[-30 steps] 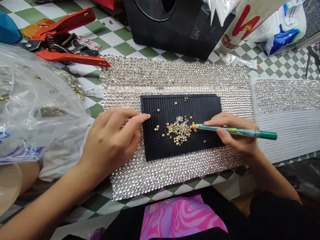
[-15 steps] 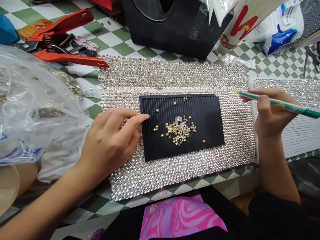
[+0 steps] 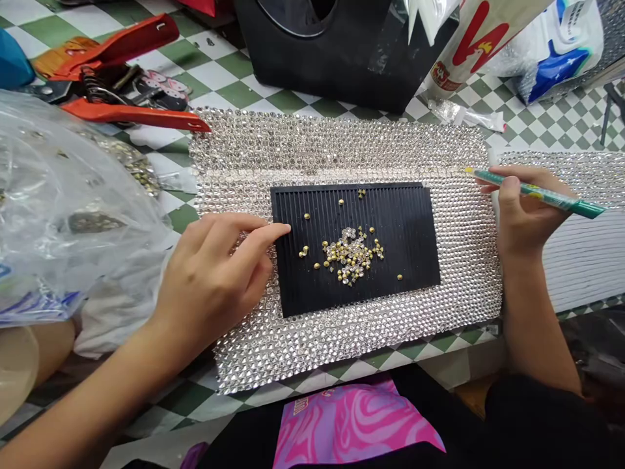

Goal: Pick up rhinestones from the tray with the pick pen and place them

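A black ridged tray lies on a silvery rhinestone mat. Gold-backed and clear rhinestones are heaped near the tray's middle, with several scattered around them. My left hand grips the tray's left edge with thumb and forefinger at the upper part; its other fingers are curled. To the right of the tray, my right hand is closed around a green pencil. The pencil's yellow tip points left, over the mat and apart from the stones.
Red-handled pliers and a clear plastic bag lie on the left. Behind the mat are a black box, a printed paper bag and a small tube. A second rhinestone sheet lies at the right.
The green pencil has turned slightly in my right hand, its tip a little further right and its rear end drawn in. My left hand stays at the tray's edge; the rhinestones look the same.
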A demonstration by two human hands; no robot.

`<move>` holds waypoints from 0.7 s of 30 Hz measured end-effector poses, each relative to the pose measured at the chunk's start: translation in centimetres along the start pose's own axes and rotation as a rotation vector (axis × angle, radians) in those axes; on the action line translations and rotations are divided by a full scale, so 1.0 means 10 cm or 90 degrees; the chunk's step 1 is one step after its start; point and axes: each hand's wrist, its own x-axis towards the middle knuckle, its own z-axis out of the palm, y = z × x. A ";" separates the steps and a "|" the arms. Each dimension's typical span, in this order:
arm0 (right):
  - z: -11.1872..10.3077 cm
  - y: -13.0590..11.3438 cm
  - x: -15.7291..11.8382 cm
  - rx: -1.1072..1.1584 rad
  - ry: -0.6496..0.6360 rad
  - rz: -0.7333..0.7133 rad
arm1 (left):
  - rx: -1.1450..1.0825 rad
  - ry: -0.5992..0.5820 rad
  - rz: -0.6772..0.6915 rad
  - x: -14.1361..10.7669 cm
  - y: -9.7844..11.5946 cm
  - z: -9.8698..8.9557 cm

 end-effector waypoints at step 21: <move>0.01 -0.29 0.01 0.010 0.014 -0.035 | -0.005 -0.001 -0.015 -0.02 0.01 0.01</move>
